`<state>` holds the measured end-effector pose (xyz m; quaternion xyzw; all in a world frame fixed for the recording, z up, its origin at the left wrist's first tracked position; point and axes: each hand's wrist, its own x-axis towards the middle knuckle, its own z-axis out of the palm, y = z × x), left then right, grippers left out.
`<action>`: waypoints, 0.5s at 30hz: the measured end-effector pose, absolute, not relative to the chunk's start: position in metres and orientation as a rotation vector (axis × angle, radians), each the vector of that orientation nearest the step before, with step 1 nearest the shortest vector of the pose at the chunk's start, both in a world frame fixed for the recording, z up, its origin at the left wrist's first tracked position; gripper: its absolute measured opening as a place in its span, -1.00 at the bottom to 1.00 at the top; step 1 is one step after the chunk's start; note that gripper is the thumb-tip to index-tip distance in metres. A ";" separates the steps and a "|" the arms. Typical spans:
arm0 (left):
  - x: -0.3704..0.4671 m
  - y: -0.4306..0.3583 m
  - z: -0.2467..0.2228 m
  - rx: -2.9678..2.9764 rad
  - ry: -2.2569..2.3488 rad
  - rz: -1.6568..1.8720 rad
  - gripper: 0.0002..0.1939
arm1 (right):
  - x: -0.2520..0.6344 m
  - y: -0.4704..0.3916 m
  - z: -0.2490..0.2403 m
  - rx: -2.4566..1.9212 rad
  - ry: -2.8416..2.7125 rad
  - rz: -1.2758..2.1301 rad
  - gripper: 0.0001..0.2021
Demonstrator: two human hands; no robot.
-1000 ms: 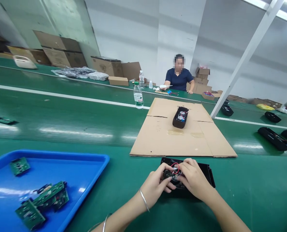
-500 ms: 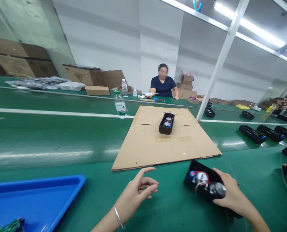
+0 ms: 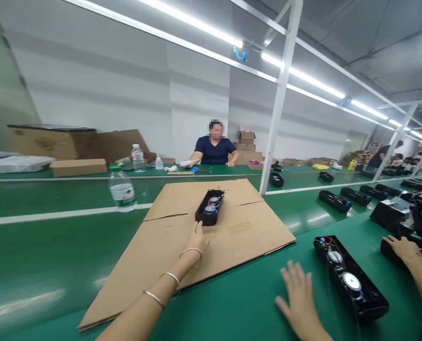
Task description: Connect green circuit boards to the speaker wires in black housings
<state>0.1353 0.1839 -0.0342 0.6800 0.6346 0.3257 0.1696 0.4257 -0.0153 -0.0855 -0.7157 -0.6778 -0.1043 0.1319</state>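
A: Where is the left hand?

B: Over the cardboard sheet, fingers stretched toward the near end of a black housing, thumb standing off from them. The fingertips meet its lower edge in the view; whether they press on it or stop just short, I can't tell.

A: How does that one look?

B: Like a long, narrow trough, open side up, lying on the sheet with one end toward the person. Its walls are matt and very dark. Inside sit two round silvery parts, one behind the other, with a dab of blue beside the nearer and thin reddish wire around them.

A: And the right hand?

B: Fingers fanned well apart, palm down, above or on the green surface; it is blurred, so contact is unclear. Just beside it lies a second housing, set at a slant on the surface.

A: Same make-up?

B: Much alike: black, glossier within, ends rounded. Two discs again, the nearer with a bright white face and dark rim, the farther more silver-grey. Red wires and a small blue piece crowd its far end; the near end shows bare, shiny black.
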 end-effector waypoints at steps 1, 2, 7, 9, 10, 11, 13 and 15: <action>0.138 0.193 -0.032 1.986 1.808 0.906 -0.31 | 0.413 -0.014 -0.090 -2.022 -2.095 -0.084 -0.55; 0.140 0.201 -0.030 2.036 1.810 0.880 -0.29 | 0.405 -0.013 -0.092 -1.982 -2.154 0.076 -0.53; 0.136 0.223 -0.021 2.186 1.839 0.692 -0.29 | 0.401 -0.020 -0.080 -1.942 -2.048 0.385 -0.51; 0.135 0.224 -0.019 2.234 1.840 0.636 -0.33 | 0.401 -0.022 -0.076 -1.906 -1.995 0.403 -0.53; 0.135 0.223 -0.019 2.256 1.840 0.620 -0.36 | 0.399 -0.023 -0.074 -1.891 -1.974 0.401 -0.53; 0.136 0.220 -0.019 2.274 1.843 0.609 -0.38 | 0.398 -0.023 -0.073 -1.880 -1.959 0.399 -0.53; 0.139 0.208 -0.022 2.297 1.847 0.602 -0.41 | 0.395 -0.024 -0.071 -1.872 -1.946 0.392 -0.53; 0.141 0.187 -0.027 2.306 1.851 0.606 -0.43 | 0.394 -0.025 -0.071 -1.878 -1.950 0.366 -0.53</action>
